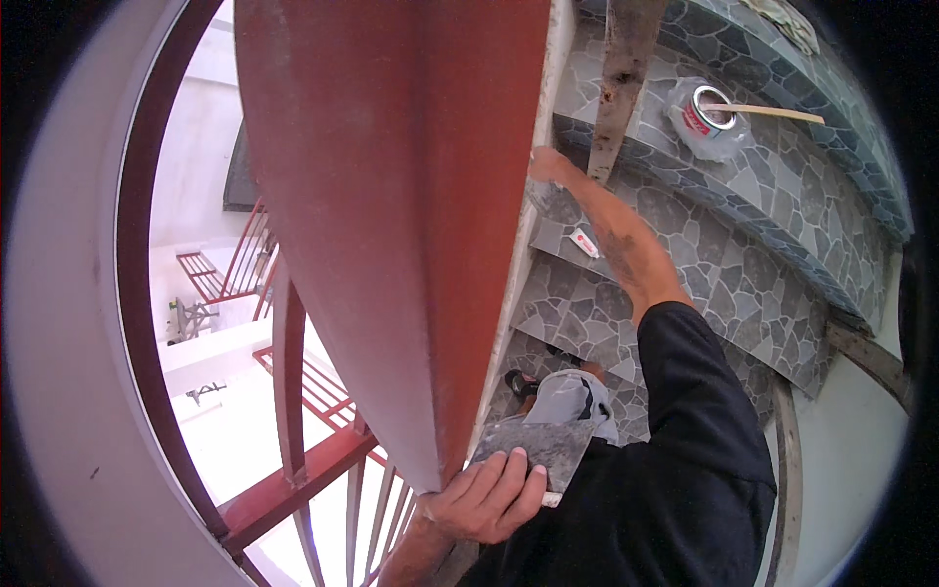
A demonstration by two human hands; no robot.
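Observation:
My left hand (489, 499) grips a smudged dark-grey flat plate (518, 440) beside the lower end of a long reddish-brown beam (391, 196). My right hand (551, 168) reaches up to the beam's pale right edge (530, 225); its fingers are partly hidden, and something greyish just below it is hard to make out. A small white-and-red tube (585, 244) lies on a stone-patterned step (704, 284) below my right forearm. Higher up, an open can (699, 122) stands in clear plastic with a pale wooden stick (773, 112) across its top.
Curved steps continue up the right, with a weathered wooden post (618, 88) standing by the beam and wooden pieces (861, 357) at the lower right. Red metal railings (308, 455) border a drop on the left. A crumpled cloth (782, 22) lies at the top right.

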